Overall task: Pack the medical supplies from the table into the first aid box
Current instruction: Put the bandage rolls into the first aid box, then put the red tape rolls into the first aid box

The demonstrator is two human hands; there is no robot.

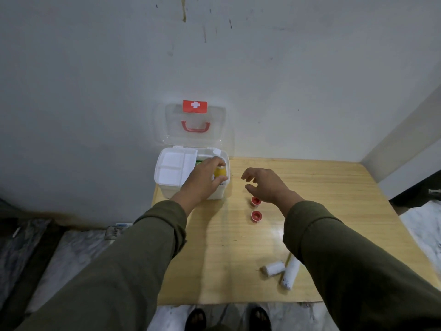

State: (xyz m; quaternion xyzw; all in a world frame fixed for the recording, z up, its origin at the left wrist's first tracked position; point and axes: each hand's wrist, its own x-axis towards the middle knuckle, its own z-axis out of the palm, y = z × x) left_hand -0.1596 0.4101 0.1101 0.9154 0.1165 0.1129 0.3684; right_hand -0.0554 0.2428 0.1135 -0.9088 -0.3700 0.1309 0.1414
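Note:
The white first aid box [167,187] stands open at the table's far left corner, its clear lid [195,125] with a red cross and red handle leaning on the wall. A white divided tray [174,167] fills the box's left part. My left hand [202,177] is over the box's right part, shut on a yellow bottle [220,172]. My right hand [265,185] hovers open above the table, just beyond two red tape rolls [256,200] [256,215]. Two white bandage rolls [274,268] [290,273] lie near the front edge.
The wooden table [334,199] is pushed against a grey wall at the back. Marble floor and dark strips lie to the left. My feet show below the table's front edge.

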